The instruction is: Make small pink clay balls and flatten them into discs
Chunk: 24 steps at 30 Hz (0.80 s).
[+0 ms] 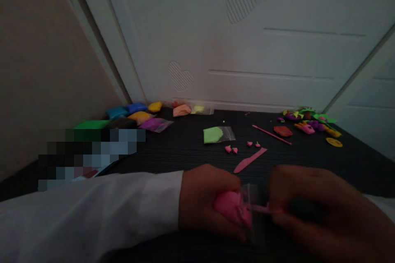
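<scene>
Low in the view, my left hand (211, 197) is closed around a small clear zip bag of pink modelling clay (227, 205), its open end facing right. From the bag's mouth a thin pink strand (259, 208) runs to my right hand (311, 209), which pinches its other end. Motion blurs the right fingers, and I cannot tell whether the strand is clay or a tool. Just beyond my hands lies a pink plastic clay knife (250, 160). Several tiny pink clay pieces with green tips (228, 148) sit behind it.
A light green clay bag (213, 134), a thin pink stick tool (271, 134) and a red clay lump (282, 131) lie mid-table. Coloured clay packs (137, 108) line the back left. Finished-looking clay shapes (305, 126) cluster at right. A white panel (197, 41) stands behind.
</scene>
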Each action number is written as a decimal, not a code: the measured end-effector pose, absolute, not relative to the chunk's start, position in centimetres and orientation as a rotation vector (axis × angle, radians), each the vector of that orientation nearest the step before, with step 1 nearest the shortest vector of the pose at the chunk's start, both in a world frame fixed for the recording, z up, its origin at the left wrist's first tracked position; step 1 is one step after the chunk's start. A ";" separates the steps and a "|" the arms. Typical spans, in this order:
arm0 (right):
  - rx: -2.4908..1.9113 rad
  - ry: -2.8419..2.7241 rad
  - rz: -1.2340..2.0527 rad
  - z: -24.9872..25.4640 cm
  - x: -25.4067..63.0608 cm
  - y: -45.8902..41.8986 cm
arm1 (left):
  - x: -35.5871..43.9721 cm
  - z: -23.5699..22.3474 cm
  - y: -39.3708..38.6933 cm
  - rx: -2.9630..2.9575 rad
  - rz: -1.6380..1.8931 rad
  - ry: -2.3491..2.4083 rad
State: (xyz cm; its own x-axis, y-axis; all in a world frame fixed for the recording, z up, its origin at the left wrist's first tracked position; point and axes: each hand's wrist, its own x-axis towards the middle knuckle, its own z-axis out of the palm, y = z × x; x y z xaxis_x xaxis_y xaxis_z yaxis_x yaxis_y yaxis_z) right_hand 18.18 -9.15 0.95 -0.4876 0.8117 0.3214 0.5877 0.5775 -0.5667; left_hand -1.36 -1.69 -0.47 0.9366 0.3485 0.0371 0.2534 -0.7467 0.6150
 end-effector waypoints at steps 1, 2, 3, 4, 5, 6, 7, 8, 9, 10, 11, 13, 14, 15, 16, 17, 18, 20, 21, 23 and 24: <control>-1.099 -2.191 0.523 1.3 18.5 -9.1 | -1.4 -0.6 -1.5 2.432 0.185 0.437; -1.071 -2.137 0.531 1.6 18.8 -9.0 | -1.5 -0.8 -1.4 2.403 0.171 0.453; -1.058 -2.062 0.561 1.9 19.2 -8.8 | -1.5 -1.0 -1.3 2.368 0.157 0.472; -1.047 -1.978 0.614 2.0 19.4 -8.6 | -1.5 -1.3 -1.2 2.327 0.145 0.492; -1.047 -1.888 0.690 2.0 19.7 -8.3 | -1.5 -1.5 -1.1 2.287 0.138 0.507; -1.041 -1.796 0.778 1.9 19.8 -8.0 | -1.5 -1.7 -1.1 2.251 0.135 0.513; -1.029 -1.713 0.873 1.7 19.9 -7.7 | -1.5 -1.9 -1.0 2.225 0.137 0.513; -1.011 -1.644 0.958 1.5 19.9 -7.5 | -1.5 -2.0 -1.0 2.204 0.142 0.513; -0.985 -1.597 1.021 1.3 19.8 -7.3 | -1.5 -2.1 -1.0 2.191 0.151 0.513; -0.970 -1.567 1.057 1.1 19.7 -7.1 | -1.5 -2.1 -1.0 2.179 0.159 0.518; -0.968 -1.565 1.071 1.0 19.6 -7.1 | -1.5 -2.0 -1.0 2.168 0.165 0.528; -1.020 -1.671 1.059 0.8 19.2 -7.2 | -1.5 -1.9 -1.0 2.154 0.168 0.555; -1.054 -1.764 1.049 0.8 19.1 -7.3 | -1.5 -1.8 -1.0 2.157 0.167 0.564; -1.087 -1.846 1.053 0.8 18.9 -7.5 | -1.5 -1.8 -1.0 2.164 0.167 0.569; -1.102 -1.899 1.074 0.8 18.9 -7.6 | -1.5 -1.7 -1.0 2.169 0.170 0.570; -1.096 -1.911 1.107 0.8 18.9 -7.7 | -1.5 -1.7 -1.0 2.172 0.179 0.566; -1.079 -1.885 1.143 0.8 18.9 -7.7 | -1.5 -1.7 -1.0 2.170 0.193 0.562; -1.039 -1.790 1.214 0.7 19.1 -7.5 | -1.5 -1.6 -1.0 2.147 0.235 0.564; -1.042 -1.746 1.235 0.6 19.2 -7.4 | -1.5 -1.5 -1.0 2.131 0.262 0.564; -1.074 -1.706 1.264 0.3 19.4 -7.1 | -1.6 -1.1 -1.2 2.098 0.332 0.566; -1.094 -1.708 1.269 0.1 19.3 -7.0 | -1.7 -1.0 -1.2 2.077 0.378 0.569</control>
